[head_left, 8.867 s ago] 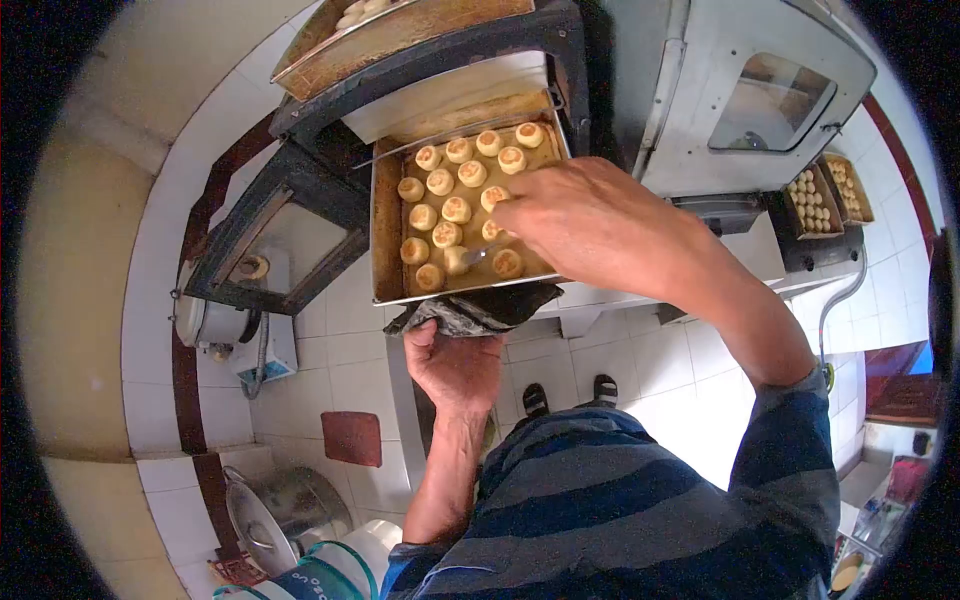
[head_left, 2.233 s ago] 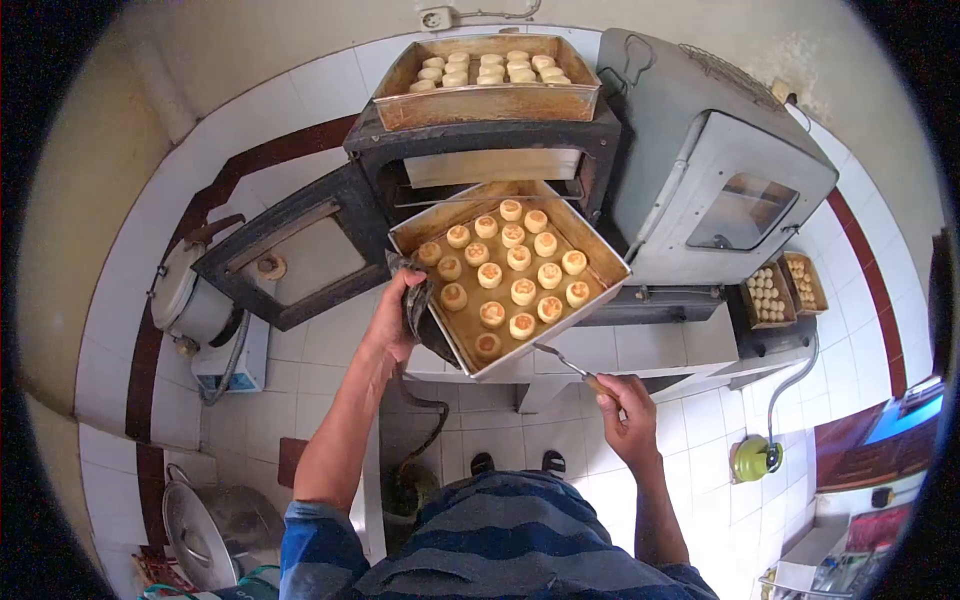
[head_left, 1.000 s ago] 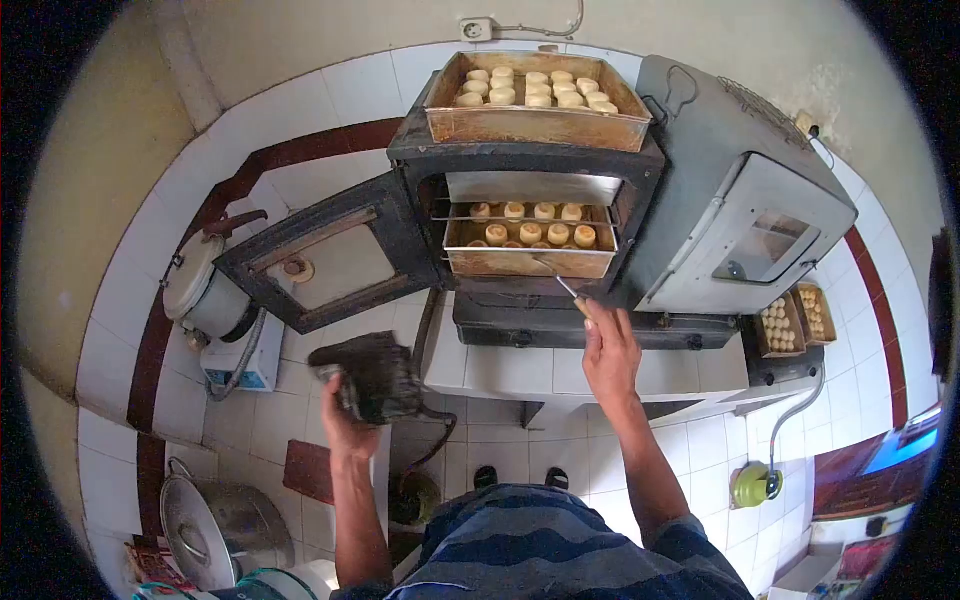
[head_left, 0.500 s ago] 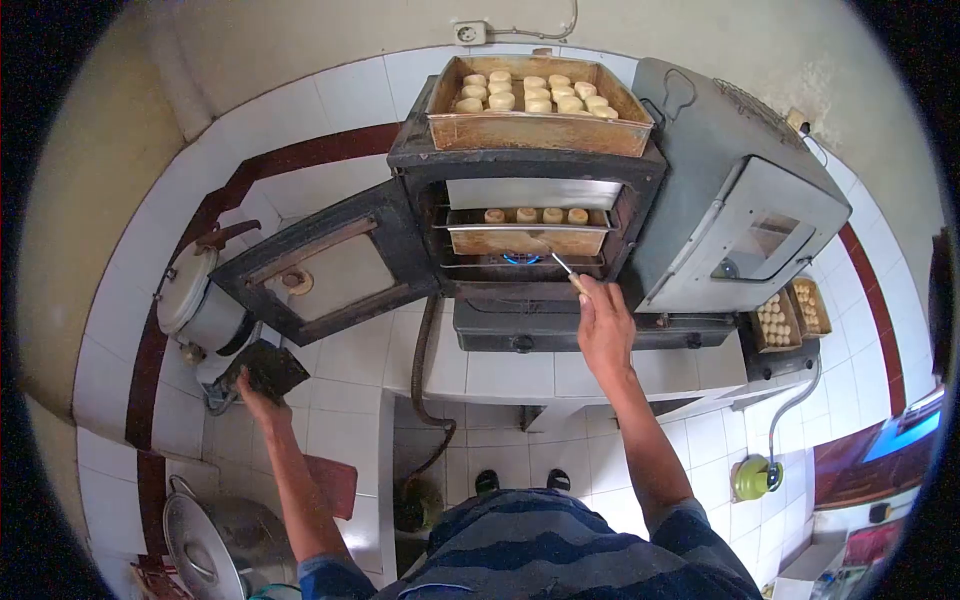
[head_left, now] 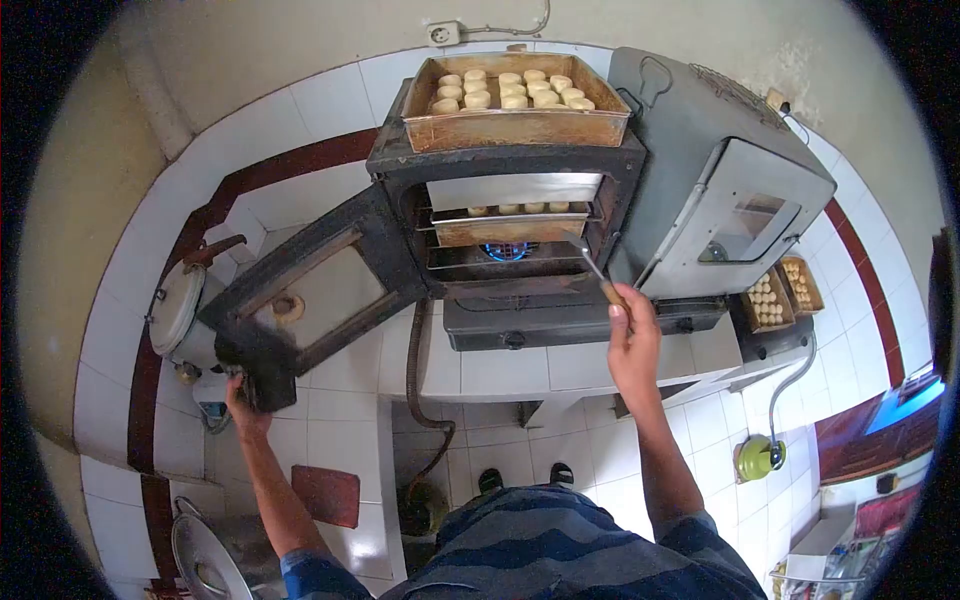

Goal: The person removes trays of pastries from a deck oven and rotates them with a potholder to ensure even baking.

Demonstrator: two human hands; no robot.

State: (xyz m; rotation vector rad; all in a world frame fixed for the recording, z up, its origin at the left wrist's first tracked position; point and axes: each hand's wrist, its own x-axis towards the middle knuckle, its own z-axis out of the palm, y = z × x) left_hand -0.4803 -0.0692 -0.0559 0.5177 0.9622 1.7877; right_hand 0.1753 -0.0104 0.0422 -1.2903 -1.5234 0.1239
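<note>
My left hand (head_left: 247, 410) grips a dark cloth (head_left: 262, 372) at the lower corner of the open oven door (head_left: 325, 280). In my right hand (head_left: 636, 342) is a spatula (head_left: 597, 278) with a wooden handle, its metal end near the right side of the oven opening. Inside the oven (head_left: 510, 160), a baking pan (head_left: 510, 231) with several round dough pieces rests on a rack, above a blue flame (head_left: 506, 252). On top of the oven stands a larger pan (head_left: 515, 129) with several rows of pale dough pieces.
A second, grey oven (head_left: 680, 180) stands at the right, with two small pans of dough (head_left: 768, 302) beyond it. At the left are a lidded pot (head_left: 180, 312) and a large pot (head_left: 205, 550). A red mat (head_left: 326, 495) and a green gas cylinder (head_left: 754, 460) sit lower down.
The pan inside sits further back in the oven. My right hand has moved right and down with the spatula. My left hand has brought the cloth left, against the door.
</note>
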